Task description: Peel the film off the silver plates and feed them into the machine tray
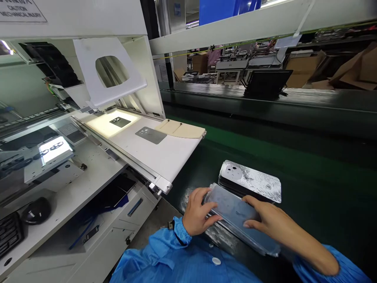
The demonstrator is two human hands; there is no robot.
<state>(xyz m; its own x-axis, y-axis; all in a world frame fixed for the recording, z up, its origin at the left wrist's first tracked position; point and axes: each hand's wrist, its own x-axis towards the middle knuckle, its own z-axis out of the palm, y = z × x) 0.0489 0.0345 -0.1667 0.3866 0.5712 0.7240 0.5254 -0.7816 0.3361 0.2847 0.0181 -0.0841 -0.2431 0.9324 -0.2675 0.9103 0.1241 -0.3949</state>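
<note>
A stack of bluish, see-through phone-back-shaped sheets [235, 210] lies in front of me, slanting down to the right. My left hand [198, 212] is closed round its left end, fingers at the edge and thumb over the top. Farther along, my right hand [262, 216] is bent over the stack, its forefinger near the far edge and its thumb on the upper face; its other fingers are hidden. Just beyond is another stack of phone back panels [253, 179], the top one silvery and patterned, with a round camera area.
At left, a machine's white conveyor belt [165, 157] carries a grey phone-back sheet [151, 135] and a second dark-lensed one [120, 122] under bright light. A mouse [37, 211] and keyboard [10, 236] sit on the machine's ledge. A dark green belt [312, 169] runs across; a black monitor [268, 82] stands behind.
</note>
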